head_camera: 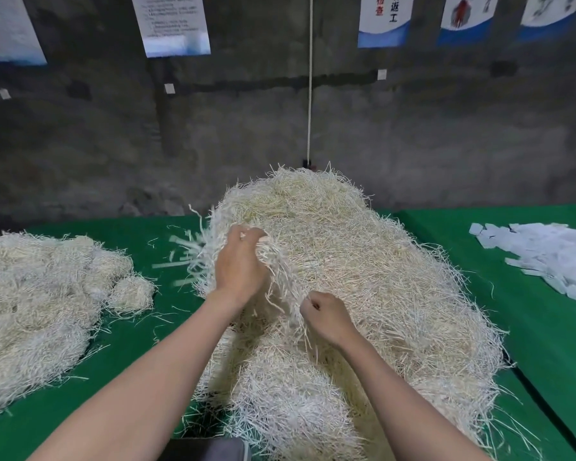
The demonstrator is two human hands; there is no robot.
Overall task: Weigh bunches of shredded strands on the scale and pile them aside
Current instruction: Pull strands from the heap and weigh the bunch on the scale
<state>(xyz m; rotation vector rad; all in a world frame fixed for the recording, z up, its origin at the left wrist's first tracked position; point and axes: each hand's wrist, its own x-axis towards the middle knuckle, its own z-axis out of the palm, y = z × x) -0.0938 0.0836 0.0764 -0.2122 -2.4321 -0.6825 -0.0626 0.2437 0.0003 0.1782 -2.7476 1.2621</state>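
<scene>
A tall heap of pale shredded strands (363, 261) fills the middle of the green table (140, 327). My left hand (238, 264) grips a bunch of strands (276, 271) lifted off the heap's left flank; loose ends at its left are blurred. My right hand (326, 316) pinches strands trailing from the lower end of that bunch. A lower pile of rounded bunches (40, 294) lies on the left of the table. A dark grey object (207, 449) shows at the bottom edge; whether it is the scale I cannot tell.
A scatter of white paper slips (546, 251) lies on a second green table at the right, past a narrow gap. A dark concrete wall with posters stands behind, and a white cord (310, 94) hangs down it to the heap's top.
</scene>
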